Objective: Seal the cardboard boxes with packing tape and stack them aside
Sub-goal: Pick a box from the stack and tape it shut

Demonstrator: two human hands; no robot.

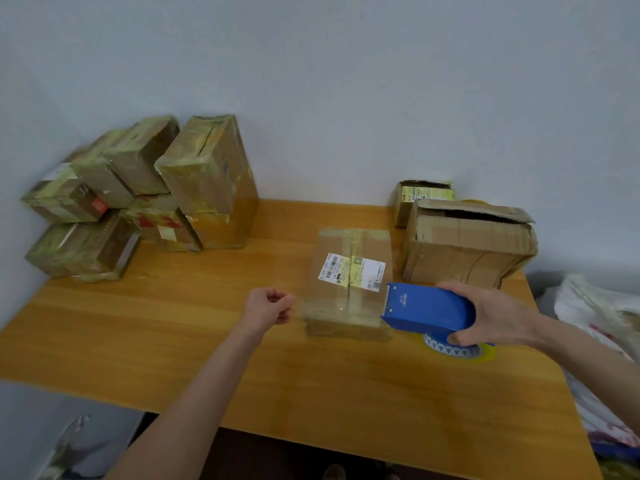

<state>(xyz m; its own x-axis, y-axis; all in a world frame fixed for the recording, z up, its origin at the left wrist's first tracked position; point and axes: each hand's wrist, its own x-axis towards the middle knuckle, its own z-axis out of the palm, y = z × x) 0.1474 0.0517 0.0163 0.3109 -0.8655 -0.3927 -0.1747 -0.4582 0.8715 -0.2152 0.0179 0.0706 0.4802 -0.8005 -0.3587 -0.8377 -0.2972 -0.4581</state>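
Head view of a packing job well under way: nearest, the left hand has its fingers curled tight, thumb against forefinger, apparently pinching the free end of clear packing tape. The right hand wraps fingers and thumb round one blue tape dispenser, with one tape roll showing beneath those fingers. Between the two sets of fingers lies one labelled cardboard box on the wooden table, the strip stretched across its near end and tape already along its centre seam; it looks mid-seal. Just beyond the right fingers stand two boxes not yet sealed, a large crumpled box with flaps gaping and a small box behind it. Well beyond the left fingers, against the wall, sits the stack of taped boxes, at least six, though blur prevents a firm count. On this showing, most are sealed and stacked, one is in hand, two remain
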